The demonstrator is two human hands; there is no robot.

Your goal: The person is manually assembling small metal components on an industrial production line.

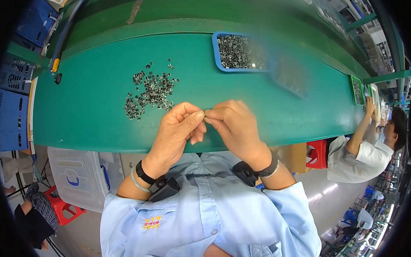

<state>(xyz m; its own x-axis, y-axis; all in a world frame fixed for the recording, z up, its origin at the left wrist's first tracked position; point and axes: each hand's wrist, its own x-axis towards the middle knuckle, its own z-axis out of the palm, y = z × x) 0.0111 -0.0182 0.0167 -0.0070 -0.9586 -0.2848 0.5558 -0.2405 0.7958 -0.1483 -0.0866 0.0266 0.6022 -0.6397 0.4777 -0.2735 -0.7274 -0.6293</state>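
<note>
My left hand (179,127) and my right hand (236,125) meet above the near edge of the green work table (96,133). Thumb and fingertips are pinched together on both, and the tips almost touch. Whatever sits between them is too small and too covered to make out. Just beyond my left hand lies a loose pile of small shiny metal pieces (156,90), with a few scattered around it. Farther back, a blue tray (216,52) is filled with similar dark metal pieces. A smeared blur hides its right side.
To the right, a co-worker (360,154) reaches toward a green tray (353,90) of small parts. A red stool (317,154) stands nearby. Blue crates (10,121) line the left, and a clear storage box (73,169) sits below the table edge. A yellow-tipped tool (56,65) hangs at the left.
</note>
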